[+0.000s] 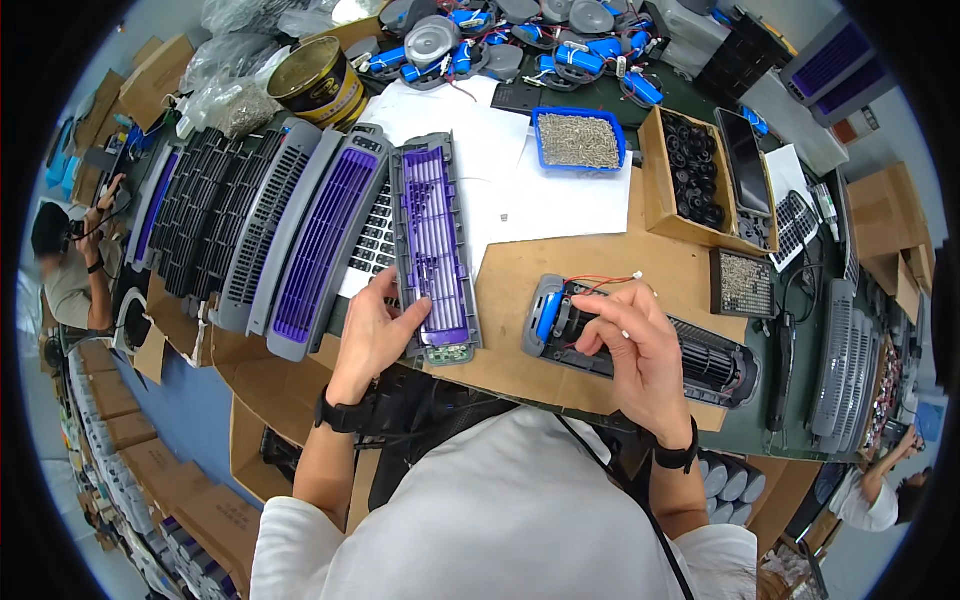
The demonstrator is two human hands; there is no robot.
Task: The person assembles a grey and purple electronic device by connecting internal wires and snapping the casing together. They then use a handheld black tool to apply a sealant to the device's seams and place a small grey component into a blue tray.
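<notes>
My left hand (376, 338) grips the lower left edge of a grey grille panel (434, 235) with purple slats, its thumb across the front. A green circuit board (449, 353) shows at the panel's near end. To the right lies a grey fan housing (742, 388) with a black ribbed roller (705, 362) and a blue battery (547, 313) at its left end. Red wires (600, 281) run from there to a small white connector (638, 274). Above the housing my right hand (640, 350) is closed in a pinch; what its fingertips hold is unclear.
Left stand several purple and grey grille panels (325, 235). A blue tray of screws (537, 140), a cardboard box of black round parts (655, 170) and a dark screw tray (716, 300) lie beyond. Battery-and-motor units (580, 60) crowd the back. Two people work at the sides.
</notes>
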